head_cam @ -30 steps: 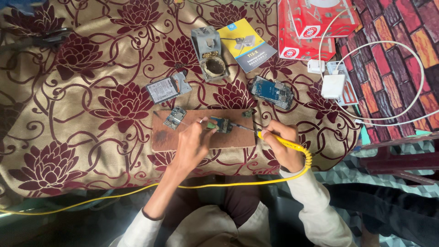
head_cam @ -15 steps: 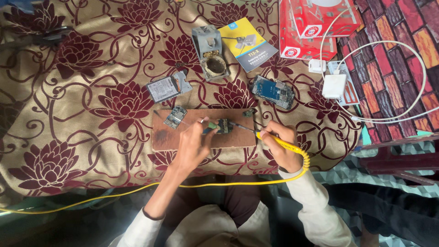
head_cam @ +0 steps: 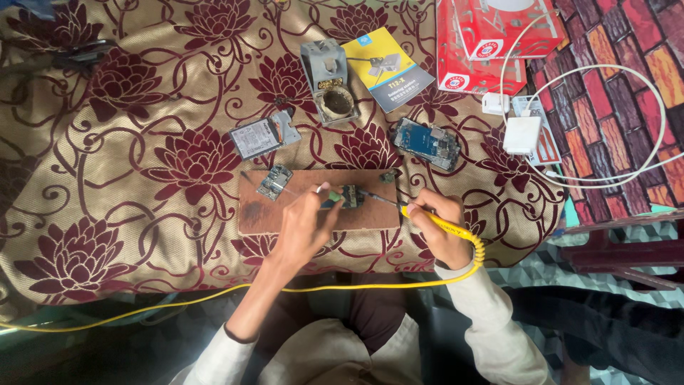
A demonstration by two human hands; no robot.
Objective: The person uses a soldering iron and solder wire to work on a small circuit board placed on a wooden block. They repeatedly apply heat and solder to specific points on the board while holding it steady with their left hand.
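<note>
A brown wooden board (head_cam: 285,211) lies on the flowered cloth in front of me. On it sits a small green circuit piece (head_cam: 351,195). My left hand (head_cam: 305,227) pinches thin tweezers (head_cam: 322,191) whose tip rests at that piece. My right hand (head_cam: 442,229) grips a yellow-handled soldering iron (head_cam: 427,217); its dark tip reaches left to the circuit piece. A yellow cable (head_cam: 214,296) runs from the iron down across my lap. Another small circuit board (head_cam: 274,182) lies on the board's left part.
Beyond the board lie a grey soldering-iron stand (head_cam: 326,71), a silver phone part (head_cam: 263,135), a blue phone board (head_cam: 427,142), a booklet (head_cam: 387,65), red boxes (head_cam: 491,43) and a white charger with cable (head_cam: 522,134). A patterned brick-look sheet (head_cam: 627,85) is at right.
</note>
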